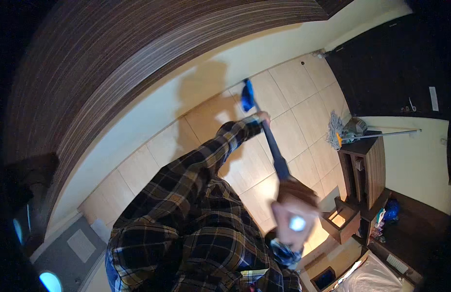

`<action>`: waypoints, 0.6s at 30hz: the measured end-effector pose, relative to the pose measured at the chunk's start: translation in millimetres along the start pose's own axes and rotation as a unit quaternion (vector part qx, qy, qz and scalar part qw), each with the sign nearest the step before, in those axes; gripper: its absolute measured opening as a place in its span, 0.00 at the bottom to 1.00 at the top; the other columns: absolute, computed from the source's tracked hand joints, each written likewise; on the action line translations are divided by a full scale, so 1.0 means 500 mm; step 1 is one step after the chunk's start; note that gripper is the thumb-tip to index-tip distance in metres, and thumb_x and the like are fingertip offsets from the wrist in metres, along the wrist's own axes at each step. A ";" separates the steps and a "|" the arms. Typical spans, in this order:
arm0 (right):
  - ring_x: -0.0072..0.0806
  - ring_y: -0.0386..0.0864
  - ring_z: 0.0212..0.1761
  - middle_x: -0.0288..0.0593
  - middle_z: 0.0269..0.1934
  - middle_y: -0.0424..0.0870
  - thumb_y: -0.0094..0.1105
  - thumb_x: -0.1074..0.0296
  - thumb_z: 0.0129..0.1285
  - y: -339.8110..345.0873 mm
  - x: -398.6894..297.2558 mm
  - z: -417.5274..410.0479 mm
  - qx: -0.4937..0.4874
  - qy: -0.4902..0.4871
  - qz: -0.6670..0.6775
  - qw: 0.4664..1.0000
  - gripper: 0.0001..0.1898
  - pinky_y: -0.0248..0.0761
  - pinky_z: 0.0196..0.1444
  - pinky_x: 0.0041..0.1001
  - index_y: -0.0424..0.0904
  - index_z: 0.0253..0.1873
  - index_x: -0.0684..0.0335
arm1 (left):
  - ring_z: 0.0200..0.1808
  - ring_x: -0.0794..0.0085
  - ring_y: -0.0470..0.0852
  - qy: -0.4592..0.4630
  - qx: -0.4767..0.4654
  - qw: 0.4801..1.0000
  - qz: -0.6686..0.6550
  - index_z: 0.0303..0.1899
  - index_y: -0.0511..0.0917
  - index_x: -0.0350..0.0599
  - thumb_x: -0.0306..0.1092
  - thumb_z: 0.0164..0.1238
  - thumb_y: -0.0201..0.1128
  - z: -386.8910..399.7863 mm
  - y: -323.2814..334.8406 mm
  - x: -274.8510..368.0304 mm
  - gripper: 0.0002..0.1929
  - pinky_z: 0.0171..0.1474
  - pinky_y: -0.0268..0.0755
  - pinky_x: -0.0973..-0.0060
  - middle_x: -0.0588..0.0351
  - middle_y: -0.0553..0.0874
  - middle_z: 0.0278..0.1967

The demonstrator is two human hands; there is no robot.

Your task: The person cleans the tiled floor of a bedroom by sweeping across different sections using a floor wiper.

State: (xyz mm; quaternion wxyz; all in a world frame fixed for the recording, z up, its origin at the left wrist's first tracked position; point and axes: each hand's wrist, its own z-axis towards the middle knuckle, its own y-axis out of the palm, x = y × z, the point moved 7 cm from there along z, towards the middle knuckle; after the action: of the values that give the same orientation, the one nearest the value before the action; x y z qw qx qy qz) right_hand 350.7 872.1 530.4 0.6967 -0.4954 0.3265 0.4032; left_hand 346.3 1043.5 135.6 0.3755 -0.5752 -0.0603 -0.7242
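A long-handled tool with a blue head [248,95], perhaps a brush or broom, slants across the view. Its head is low beside the wall, over the tiled floor. My left hand [263,117] is closed around the shaft just behind the head, with the arm stretched out in a plaid sleeve. Nearer to me, the dark handle [276,153] runs into a brown, flared part [296,193], blurred by motion. My right hand [296,224] is closed at this brown end, blurred, with a bright round spot of light on it; its fingertips are unclear.
A string mop [335,129] and a bag [356,126] lie by a wood-grain cabinet [375,175] at right. An open-topped brown box or drawer [341,224] stands below it. A dark door [389,69] is upper right; a striped wooden panel [145,73] overhangs the pale wall at left.
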 end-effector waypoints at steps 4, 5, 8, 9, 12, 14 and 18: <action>0.38 0.70 0.21 0.43 0.16 0.69 0.55 0.74 0.34 0.121 0.008 0.060 -0.224 -0.110 0.071 0.966 0.04 0.66 0.26 0.31 0.72 0.21 0.64 | 0.27 0.59 0.73 -0.058 0.064 0.989 0.120 0.15 0.67 0.44 0.42 0.48 0.61 0.051 -0.039 -0.105 0.16 0.31 0.66 0.63 0.52 0.73 0.20; 0.37 0.71 0.20 0.43 0.16 0.70 0.55 0.74 0.34 0.126 -0.003 0.066 -0.244 -0.125 0.079 0.958 0.04 0.66 0.25 0.31 0.72 0.22 0.64 | 0.27 0.59 0.73 -0.059 0.069 0.989 0.120 0.15 0.67 0.44 0.42 0.48 0.61 0.058 -0.054 -0.097 0.16 0.31 0.66 0.63 0.52 0.73 0.20; 0.32 0.70 0.15 0.41 0.14 0.70 0.61 0.72 0.40 -0.008 -0.021 0.079 -0.110 -0.151 0.065 0.980 0.09 0.61 0.19 0.29 0.69 0.17 0.63 | 0.26 0.63 0.71 -0.073 -0.037 0.996 0.035 0.18 0.66 0.43 0.38 0.53 0.59 0.151 0.032 0.010 0.14 0.33 0.67 0.68 0.53 0.72 0.23; 0.30 0.66 0.11 0.40 0.11 0.67 0.63 0.69 0.45 -0.058 -0.037 0.074 -0.046 -0.160 0.074 0.983 0.16 0.57 0.16 0.27 0.65 0.13 0.62 | 0.28 0.66 0.71 -0.100 0.053 0.925 -0.363 0.24 0.67 0.43 0.34 0.56 0.57 0.128 0.061 0.034 0.09 0.35 0.67 0.71 0.54 0.72 0.25; 0.28 0.66 0.08 0.37 0.08 0.63 0.62 0.68 0.51 -0.146 -0.077 0.090 -0.140 -0.204 0.217 0.944 0.22 0.61 0.14 0.25 0.59 0.11 0.60 | 0.31 0.66 0.75 -0.142 0.069 0.854 -0.496 0.32 0.72 0.44 0.38 0.55 0.59 -0.016 0.089 0.071 0.09 0.36 0.69 0.70 0.54 0.75 0.27; 0.27 0.69 0.10 0.38 0.10 0.68 0.60 0.70 0.52 -0.154 -0.041 0.096 -0.226 -0.210 0.340 0.889 0.19 0.66 0.15 0.26 0.62 0.13 0.59 | 0.33 0.60 0.74 -0.172 0.080 0.947 -0.259 0.34 0.72 0.42 0.37 0.53 0.57 -0.170 0.052 0.098 0.10 0.39 0.68 0.69 0.48 0.74 0.28; 0.26 0.70 0.12 0.38 0.12 0.70 0.58 0.71 0.54 -0.144 0.015 0.092 -0.216 -0.146 0.422 0.868 0.17 0.69 0.18 0.26 0.63 0.14 0.57 | 0.36 0.66 0.76 -0.085 -0.001 0.973 0.213 0.33 0.72 0.44 0.41 0.46 0.64 -0.262 -0.055 0.276 0.15 0.39 0.68 0.65 0.52 0.76 0.31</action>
State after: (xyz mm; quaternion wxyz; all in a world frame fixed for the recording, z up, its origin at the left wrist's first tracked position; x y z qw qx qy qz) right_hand 420.5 904.4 568.2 0.3753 -0.3837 0.3044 0.7870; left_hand 218.7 929.6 222.9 0.5137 -0.6347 0.0325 -0.5764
